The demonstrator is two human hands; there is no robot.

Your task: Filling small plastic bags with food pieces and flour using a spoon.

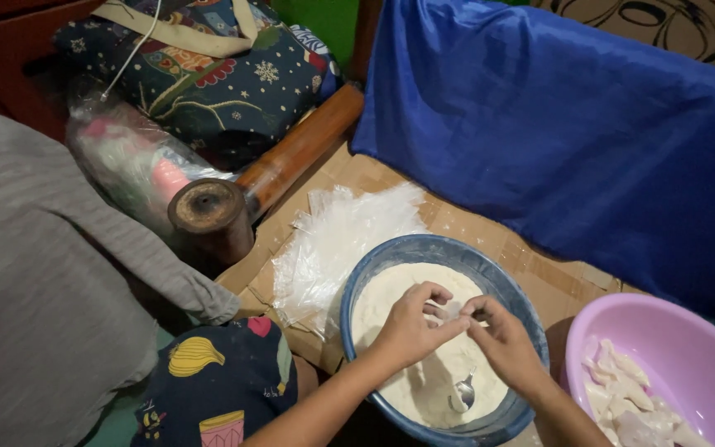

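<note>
A blue bowl (391, 252) full of white flour sits on flattened cardboard at the bottom centre. My left hand (411, 324) and my right hand (508, 343) meet above the flour, fingertips pinching a small pale piece of dough (447, 311) between them. A metal spoon (463, 392) lies half sunk in the flour below my hands. To the right, a pink basin (672, 327) holds several pale shaped dough pieces (622, 385).
A clear plastic sheet (333, 240) lies left of the bowl. A wooden roller (295, 153) and a round wooden block (208, 211) lie behind it. Blue cloth (573, 132) covers the right. A grey-sleeved person (35, 273) sits on the left beside a patterned bag (208, 74).
</note>
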